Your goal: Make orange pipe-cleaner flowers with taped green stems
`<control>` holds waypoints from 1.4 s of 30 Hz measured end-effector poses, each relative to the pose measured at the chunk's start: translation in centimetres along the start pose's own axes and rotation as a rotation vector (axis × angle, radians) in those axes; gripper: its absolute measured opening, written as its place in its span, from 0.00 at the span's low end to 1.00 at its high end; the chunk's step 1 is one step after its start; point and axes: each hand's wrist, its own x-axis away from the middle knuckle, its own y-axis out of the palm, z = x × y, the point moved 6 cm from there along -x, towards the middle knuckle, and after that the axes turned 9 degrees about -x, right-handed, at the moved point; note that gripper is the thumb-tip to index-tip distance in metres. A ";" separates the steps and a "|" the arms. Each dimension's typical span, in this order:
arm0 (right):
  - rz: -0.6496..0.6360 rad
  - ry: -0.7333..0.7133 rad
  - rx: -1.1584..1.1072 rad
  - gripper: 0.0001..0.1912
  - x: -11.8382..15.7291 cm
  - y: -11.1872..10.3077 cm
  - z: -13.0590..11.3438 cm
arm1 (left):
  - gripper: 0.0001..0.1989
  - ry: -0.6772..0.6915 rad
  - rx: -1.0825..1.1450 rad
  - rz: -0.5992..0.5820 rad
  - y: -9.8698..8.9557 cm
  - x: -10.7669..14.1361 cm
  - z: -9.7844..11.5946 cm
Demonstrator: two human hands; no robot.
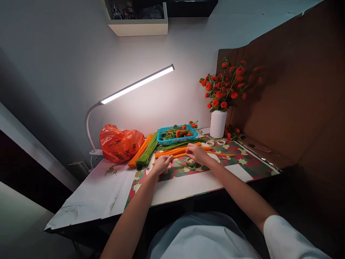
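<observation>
Between my two hands stretches an orange pipe cleaner, partly twisted. My left hand pinches its left end. My right hand has its fingers closed on the other part, bent down over it. Just under my right hand lies a roll of green tape on the patterned mat. Behind both hands is a bundle of orange pipe cleaners, with green ones behind it. The fingertips of my right hand are partly hidden.
A blue basket contains orange flowers. Left of it lie green pipe cleaners and an orange plastic bag. A white vase with flowers stands at the back right, near tape rolls. A lit lamp hangs above.
</observation>
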 end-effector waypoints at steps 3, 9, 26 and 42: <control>0.018 -0.073 0.007 0.03 0.3 0.1 -0.2 | 0.23 0.013 -0.002 0.002 0.0 0.0 0.0; -0.005 -0.114 0.122 0.02 0.8 0.5 -0.3 | 0.22 0.011 -0.028 0.008 0.0 0.1 0.1; 0.005 -0.098 0.293 0.05 1.2 1.3 -0.8 | 0.23 0.005 -0.005 0.013 -0.1 -0.1 -0.3; 0.022 -0.078 0.410 0.06 1.5 2.3 -0.8 | 0.23 -0.003 -0.051 0.021 0.0 -0.2 -0.5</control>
